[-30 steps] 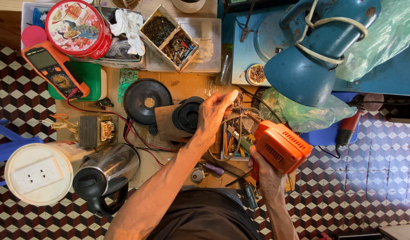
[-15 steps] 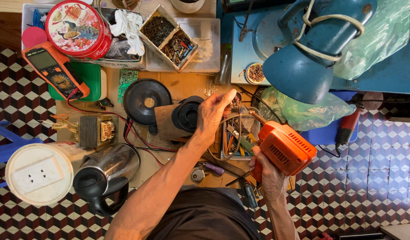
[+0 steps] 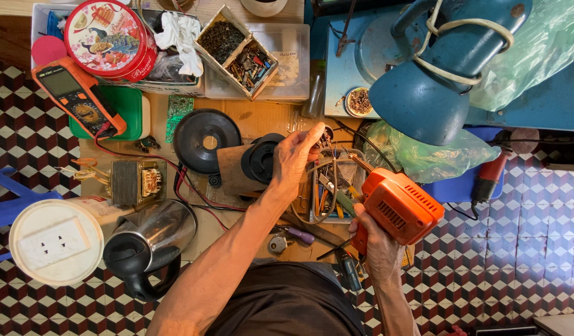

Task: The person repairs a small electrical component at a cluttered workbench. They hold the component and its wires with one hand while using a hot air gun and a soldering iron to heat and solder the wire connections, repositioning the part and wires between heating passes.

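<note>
Your right hand (image 3: 377, 246) has swung the orange soldering gun (image 3: 399, 208) down and right of the tool tray (image 3: 333, 186), its tip over the tray. Your left hand (image 3: 296, 155) stays pinched on thin wires (image 3: 324, 138) above that tray, ready for the tip.

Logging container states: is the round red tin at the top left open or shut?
Shut. The round red tin shows its printed lid on top, covering it fully; none of its inside is visible.
</note>
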